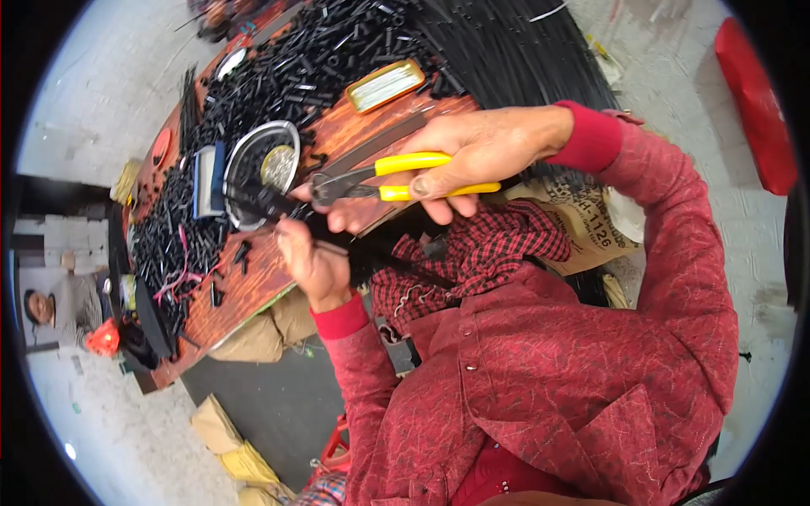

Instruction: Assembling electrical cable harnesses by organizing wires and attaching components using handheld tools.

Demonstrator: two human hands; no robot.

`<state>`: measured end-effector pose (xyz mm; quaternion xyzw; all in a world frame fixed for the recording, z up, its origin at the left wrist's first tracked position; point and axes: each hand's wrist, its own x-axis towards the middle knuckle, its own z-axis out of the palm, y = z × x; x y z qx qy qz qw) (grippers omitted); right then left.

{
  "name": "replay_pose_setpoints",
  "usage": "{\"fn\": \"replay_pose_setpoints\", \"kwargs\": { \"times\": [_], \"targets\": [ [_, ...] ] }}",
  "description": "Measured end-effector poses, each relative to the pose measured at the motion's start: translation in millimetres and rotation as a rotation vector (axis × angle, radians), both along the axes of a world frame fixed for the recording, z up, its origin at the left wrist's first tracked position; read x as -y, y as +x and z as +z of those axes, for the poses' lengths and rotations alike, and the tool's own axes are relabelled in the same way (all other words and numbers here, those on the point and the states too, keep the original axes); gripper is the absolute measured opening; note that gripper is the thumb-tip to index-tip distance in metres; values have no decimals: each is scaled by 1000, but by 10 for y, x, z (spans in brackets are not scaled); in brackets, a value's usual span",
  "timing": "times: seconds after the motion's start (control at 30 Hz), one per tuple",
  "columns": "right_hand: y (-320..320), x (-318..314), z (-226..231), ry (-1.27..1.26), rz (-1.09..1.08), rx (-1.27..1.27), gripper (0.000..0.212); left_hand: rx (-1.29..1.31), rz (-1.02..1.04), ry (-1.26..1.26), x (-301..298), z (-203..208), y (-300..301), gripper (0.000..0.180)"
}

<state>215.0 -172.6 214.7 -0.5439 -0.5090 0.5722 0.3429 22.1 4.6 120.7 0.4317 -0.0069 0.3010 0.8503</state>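
My right hand is closed round the yellow handles of a pair of pliers. The dark metal jaws point left, towards the fingertips of my left hand. That hand pinches a bundle of thin black pieces, blurred and partly hidden by the fingers, so I cannot tell their exact kind. Just beyond it stands a metal bowl with a gold-coloured round thing inside. A dark flat bar lies on the table behind the pliers.
Short black tubes are heaped over the reddish wooden table. Long black rods lie at the far right. An orange-rimmed tin holds thin pale sticks. A blue-edged box stands left of the bowl. Another person is at far left.
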Motion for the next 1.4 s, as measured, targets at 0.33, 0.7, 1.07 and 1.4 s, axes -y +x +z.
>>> {"fn": "replay_pose_setpoints", "kwargs": {
  "times": [0.33, 0.7, 1.07, 1.4],
  "targets": [
    [341, -278, -772, 149, -295, 165, 27, -49, -46, 46, -33, 39, 45, 41],
    [540, -1164, -882, 55, -438, 330, 22, -34, 61, -47, -297, -49, -286, 32],
    [83, -2628, -1033, 740, -74, 1190, 16, -39, 154, -153, -415, -98, -439, 38],
    [-17, -3041, -1254, 626, 35, 1414, 13, -50, 203, -213, -586, -200, -553, 40]
  ]
}}
